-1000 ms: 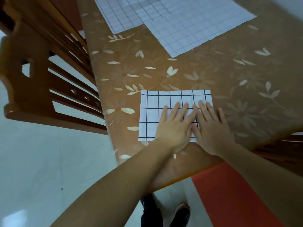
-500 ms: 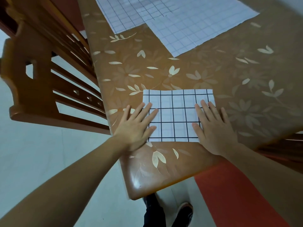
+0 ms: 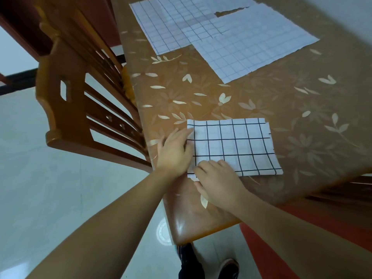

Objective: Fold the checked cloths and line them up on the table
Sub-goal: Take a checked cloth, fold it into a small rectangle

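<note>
- Pale, glossy floor tiles (image 3: pixel 50 198) lay below a counter (image 3: pixel 302 137) covered in a smooth, shiny brown sheet printed with cream leaves and faded flowers; its near corner was rounded and caught a glare.
- On the near part of the counter, close to its left edge, lay the folded cloth (image 3: pixel 237 146): a flat white rectangle crossed by thin black lines in large squares, with layered edges showing slightly offset along its right side.
- The left hand (image 3: pixel 175 152) rested at the cloth's left edge, fingers bent at that edge; whether they actually pinched the fabric I could not tell.
- The right hand (image 3: pixel 217 180) sat at the near left corner, knuckles up and fingers curled down onto the near hem, seemingly gripping it, though the fingertips were hidden.
- Farther back lay two flat cloths, well apart from the folded one: a left sheet (image 3: pixel 171 23) with darker grid lines, and a right sheet (image 3: pixel 251 47) with a finer, paler grid, creased and overlapping the first.
- A wooden chair (image 3: pixel 66 101) with curved, polished slats and carved cut-outs stood against the counter's left side.
- Beneath the counter edge showed a dark trouser leg and a shoe (image 3: pixel 229 266), beside a flat red surface (image 3: pixel 281 248).
</note>
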`<state>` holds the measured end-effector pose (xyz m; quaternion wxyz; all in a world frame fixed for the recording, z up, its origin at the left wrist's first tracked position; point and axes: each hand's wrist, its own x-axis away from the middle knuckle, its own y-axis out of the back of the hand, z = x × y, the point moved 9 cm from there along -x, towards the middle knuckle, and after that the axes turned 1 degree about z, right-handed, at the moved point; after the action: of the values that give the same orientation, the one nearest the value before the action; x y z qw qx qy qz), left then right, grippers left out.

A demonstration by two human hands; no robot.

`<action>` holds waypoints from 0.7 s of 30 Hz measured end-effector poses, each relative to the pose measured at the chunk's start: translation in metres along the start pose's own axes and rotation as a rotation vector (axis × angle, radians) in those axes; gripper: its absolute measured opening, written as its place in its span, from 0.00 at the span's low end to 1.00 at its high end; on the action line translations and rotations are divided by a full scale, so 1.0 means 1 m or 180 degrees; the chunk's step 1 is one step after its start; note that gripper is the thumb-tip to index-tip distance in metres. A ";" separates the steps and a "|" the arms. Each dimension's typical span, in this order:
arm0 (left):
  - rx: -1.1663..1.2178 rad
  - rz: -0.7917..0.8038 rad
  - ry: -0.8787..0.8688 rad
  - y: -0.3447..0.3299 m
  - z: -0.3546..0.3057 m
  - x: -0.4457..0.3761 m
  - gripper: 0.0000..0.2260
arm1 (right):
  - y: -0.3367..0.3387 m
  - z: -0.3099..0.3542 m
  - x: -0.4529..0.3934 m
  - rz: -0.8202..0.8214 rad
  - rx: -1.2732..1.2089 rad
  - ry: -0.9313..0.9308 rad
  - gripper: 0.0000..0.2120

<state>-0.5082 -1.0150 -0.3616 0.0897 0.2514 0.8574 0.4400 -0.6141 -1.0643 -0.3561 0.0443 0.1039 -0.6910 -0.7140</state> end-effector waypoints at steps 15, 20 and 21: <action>-0.0373 0.0812 -0.0860 0.006 -0.004 0.031 0.20 | 0.031 0.015 -0.019 -0.0452 0.0234 0.0867 0.08; -0.1170 0.0630 -0.1400 0.000 -0.023 0.040 0.10 | 0.058 -0.009 0.016 -0.0461 -0.0152 0.0897 0.07; -0.1164 0.0551 -0.1388 0.000 -0.026 0.038 0.08 | 0.060 -0.018 0.024 -0.0367 -0.0191 0.0813 0.07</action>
<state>-0.5506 -1.0133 -0.3434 0.2777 0.3918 0.6999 0.5287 -0.6383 -1.0897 -0.2993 0.0939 0.2320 -0.6510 -0.7167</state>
